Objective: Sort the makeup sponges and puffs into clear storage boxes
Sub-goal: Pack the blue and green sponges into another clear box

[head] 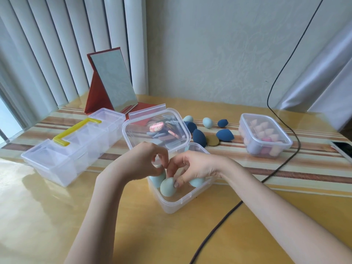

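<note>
I count three clear boxes (178,203) without lids, one long lidded case (74,149) with a yellow handle, and one red folding mirror (114,80). In the box under my two hands sit three pale blue sponges (167,186) that I can see. Loose on the table lie two more pale blue sponges (207,122), four dark blue sponges (199,137) and one mustard puff (212,140). The puffs in the middle box and the pink sponges in the right box overlap too much to count. One black cable (282,166), one phone (342,149).
</note>
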